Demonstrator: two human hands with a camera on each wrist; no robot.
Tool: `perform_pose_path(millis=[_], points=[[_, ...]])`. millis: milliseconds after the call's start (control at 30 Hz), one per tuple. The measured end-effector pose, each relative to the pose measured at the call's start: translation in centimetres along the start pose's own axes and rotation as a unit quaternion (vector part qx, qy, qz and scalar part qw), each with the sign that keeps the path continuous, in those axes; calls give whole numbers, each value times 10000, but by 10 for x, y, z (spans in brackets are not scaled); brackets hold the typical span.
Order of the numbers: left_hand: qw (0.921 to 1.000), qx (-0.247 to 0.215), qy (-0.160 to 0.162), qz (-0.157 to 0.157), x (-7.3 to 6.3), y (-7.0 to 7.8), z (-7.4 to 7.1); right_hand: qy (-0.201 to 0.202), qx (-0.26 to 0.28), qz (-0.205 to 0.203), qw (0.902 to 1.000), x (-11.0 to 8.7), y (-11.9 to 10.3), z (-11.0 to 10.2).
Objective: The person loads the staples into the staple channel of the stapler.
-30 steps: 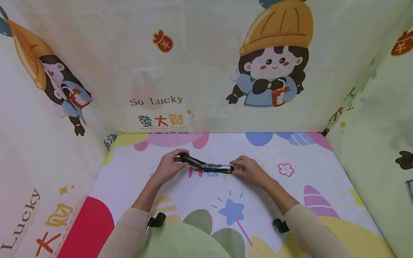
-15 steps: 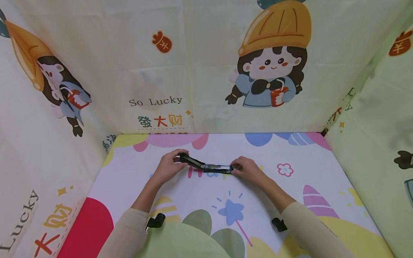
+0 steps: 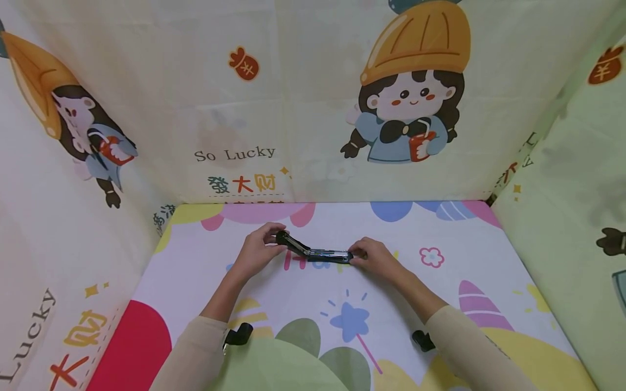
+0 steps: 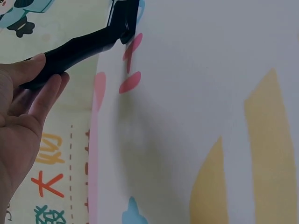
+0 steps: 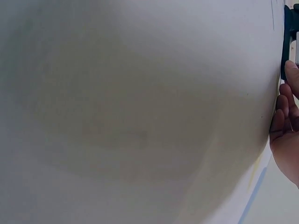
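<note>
A black stapler (image 3: 330, 256), folded wide open at its hinge, is held between both hands over the middle back of the table. My left hand (image 3: 256, 251) pinches the raised left arm of it between thumb and fingers. In the left wrist view that black arm (image 4: 77, 51) slopes from the thumb to the hinge, its shadow falling on the table. My right hand (image 3: 374, 255) pinches the far right end, where a silvery metal strip runs along the top. Only an edge of the stapler (image 5: 286, 44) shows in the right wrist view, beside the thumb.
A white printed cloth (image 3: 313, 293) covers the table. Cream printed sheets (image 3: 313, 108) rise behind it and at both sides. Black wrist mounts (image 3: 238, 334) sit at the sleeves.
My left hand has lifted slightly and shifted right, so the stapler's left arm stands a little steeper. My right hand has moved slightly left and closed on the stapler's end.
</note>
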State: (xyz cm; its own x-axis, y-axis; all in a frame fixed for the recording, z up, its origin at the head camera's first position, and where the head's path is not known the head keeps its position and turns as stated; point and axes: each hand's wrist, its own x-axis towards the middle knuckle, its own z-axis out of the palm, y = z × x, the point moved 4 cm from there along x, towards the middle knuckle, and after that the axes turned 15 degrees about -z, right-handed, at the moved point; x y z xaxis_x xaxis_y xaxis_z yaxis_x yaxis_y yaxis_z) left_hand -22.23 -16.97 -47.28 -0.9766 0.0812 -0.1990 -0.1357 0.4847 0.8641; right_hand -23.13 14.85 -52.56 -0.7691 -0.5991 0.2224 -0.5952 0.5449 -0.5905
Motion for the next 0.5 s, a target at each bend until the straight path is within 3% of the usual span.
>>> perform_pose_path(millis=[500], points=[[9997, 101, -57, 236, 2, 21, 13, -86, 12, 130, 9999, 1, -2, 0]])
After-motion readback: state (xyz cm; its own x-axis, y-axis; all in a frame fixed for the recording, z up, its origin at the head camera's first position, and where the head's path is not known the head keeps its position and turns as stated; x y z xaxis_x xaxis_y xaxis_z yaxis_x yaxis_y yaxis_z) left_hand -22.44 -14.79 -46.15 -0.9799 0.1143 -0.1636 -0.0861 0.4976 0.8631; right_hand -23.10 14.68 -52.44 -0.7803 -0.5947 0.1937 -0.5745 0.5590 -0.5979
